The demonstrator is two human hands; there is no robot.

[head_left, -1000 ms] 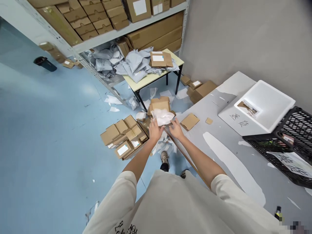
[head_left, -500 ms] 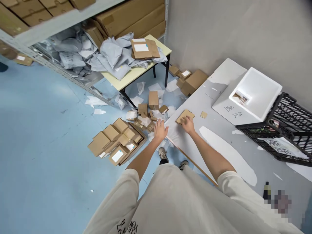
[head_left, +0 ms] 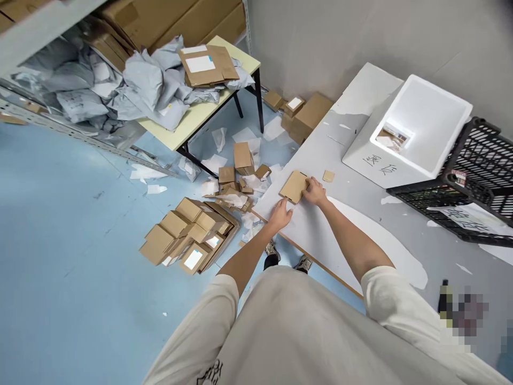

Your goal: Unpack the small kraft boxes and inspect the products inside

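A flat brown cardboard box (head_left: 294, 186) lies on the grey tabletop (head_left: 340, 200), close to its left corner. My right hand (head_left: 315, 191) grips the box's right end, fingers curled at the edge. At the near left side of the box is my left hand (head_left: 280, 215), its fingertips touching or almost touching the edge and its thumb held apart. A small tan cardboard piece (head_left: 328, 176) sits just beyond my right hand.
A white foam box (head_left: 360, 160) and black crate (head_left: 460, 214) stand on the right of the table. Stacked cartons (head_left: 176, 224) and scattered paper (head_left: 218, 138) lie on the blue floor. Grey mailing bags (head_left: 144, 80) cover the yellow side table (head_left: 176, 136). Shelving (head_left: 52, 27) rises at upper left.
My left hand has moved in from beyond the table edge to the box. My right hand has shifted from the top of the box to its right end. The view has shifted slightly.
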